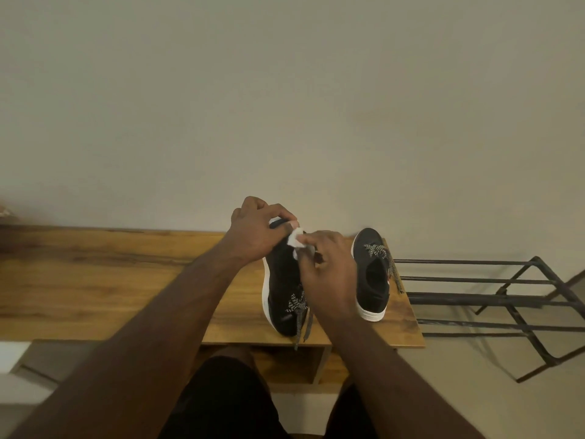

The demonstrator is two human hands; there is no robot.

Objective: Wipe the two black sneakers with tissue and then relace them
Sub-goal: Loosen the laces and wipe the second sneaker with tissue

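I see bare bench top (95, 280) lower left, two sneakers (372, 277) crowding its right end, metal rack (493, 296) blocking far right

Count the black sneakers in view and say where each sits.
2. One black white-soled sneaker sits on the wooden bench under both hands, being wiped. The other black sneaker stands untouched at the bench's right end. None seem hidden.

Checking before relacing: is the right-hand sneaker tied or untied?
Untied: the sneaker stands alone, its lace trailing loose over its side onto the bench.
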